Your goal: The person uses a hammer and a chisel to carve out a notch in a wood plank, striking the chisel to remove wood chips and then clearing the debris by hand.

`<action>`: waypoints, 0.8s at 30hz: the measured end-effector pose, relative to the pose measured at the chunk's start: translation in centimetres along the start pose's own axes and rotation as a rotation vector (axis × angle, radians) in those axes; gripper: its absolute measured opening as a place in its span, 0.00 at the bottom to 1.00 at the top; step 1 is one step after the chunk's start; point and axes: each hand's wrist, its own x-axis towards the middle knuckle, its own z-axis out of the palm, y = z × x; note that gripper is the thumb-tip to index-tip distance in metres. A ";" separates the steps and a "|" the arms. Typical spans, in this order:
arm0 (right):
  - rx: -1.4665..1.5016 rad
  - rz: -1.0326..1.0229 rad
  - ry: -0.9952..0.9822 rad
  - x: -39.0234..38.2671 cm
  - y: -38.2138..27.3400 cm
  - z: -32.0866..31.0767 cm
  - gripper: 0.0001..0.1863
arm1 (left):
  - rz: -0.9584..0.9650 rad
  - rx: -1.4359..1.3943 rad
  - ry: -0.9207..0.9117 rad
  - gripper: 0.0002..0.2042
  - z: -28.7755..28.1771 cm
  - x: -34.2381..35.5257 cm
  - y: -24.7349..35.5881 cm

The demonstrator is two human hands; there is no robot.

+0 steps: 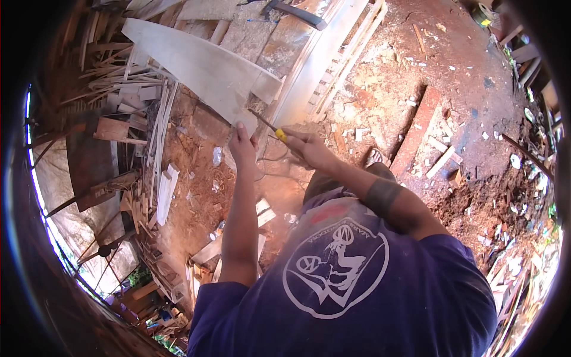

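A long, pale, curved wooden board (190, 62) slants across the upper left, widening in the middle. My left hand (242, 143) grips its near, narrow end, thumb on top. My right hand (306, 147) is closed round the yellow handle of a hand tool with a thin dark shaft (266, 123). The shaft points up and left to the board's edge, close beside a step cut in it. Whether the tip touches the wood is too small to tell, and so is the exact kind of tool.
Behind the board, a hammer (300, 15) lies on the work surface beside a long white plank (324, 50). Wood strips (163, 143) are piled at left. A reddish board (415, 131) lies on the dirt floor at right, among scraps. My sandalled foot (375, 157) stands near it.
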 end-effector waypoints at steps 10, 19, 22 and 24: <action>-0.045 -0.042 0.038 0.7 -0.1 1.0 0.20 | 0.018 -0.047 -0.077 0.21 0.2 -0.1 0.9; -0.658 -0.008 0.087 -5.4 -3.2 -7.3 0.24 | 0.022 0.094 -0.040 0.21 -0.9 1.2 -0.3; -0.632 -0.012 0.233 -9.1 -7.4 -9.6 0.20 | 0.186 0.080 0.002 0.20 -0.6 1.9 -1.1; -0.642 -0.168 0.337 -7.7 -10.7 -9.0 0.21 | 0.334 0.114 0.073 0.21 -1.3 2.4 -4.0</action>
